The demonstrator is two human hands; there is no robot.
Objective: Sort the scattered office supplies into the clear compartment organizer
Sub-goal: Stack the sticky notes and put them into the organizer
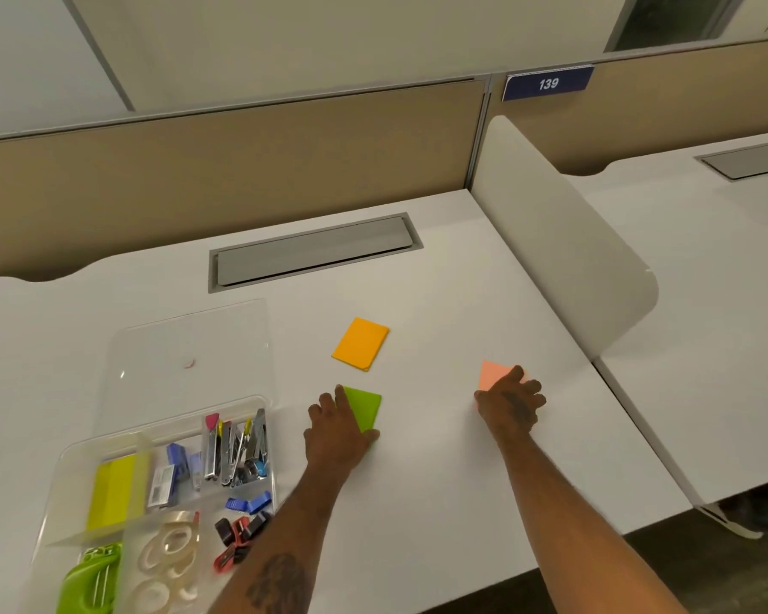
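White surface (440, 480) carries the clear organizer (187, 347) at left, long axis running near-to-far, its big far compartment bare while the near compartments hold staplers (238, 449), tape rolls (169, 551), binder clips (240, 531) and a yellow-green pad (116, 494). Right of it, apart, lie three sticky pads: orange pad (361, 343) farthest and untouched, long axis tilted far-right; green pad (364, 407) under the left hand (335, 429), fingers spread, thumb at its near edge. Pink pad (491, 375), corner pointing away, sits under the right hand (511, 403), fingers curled over it; grip unclear.
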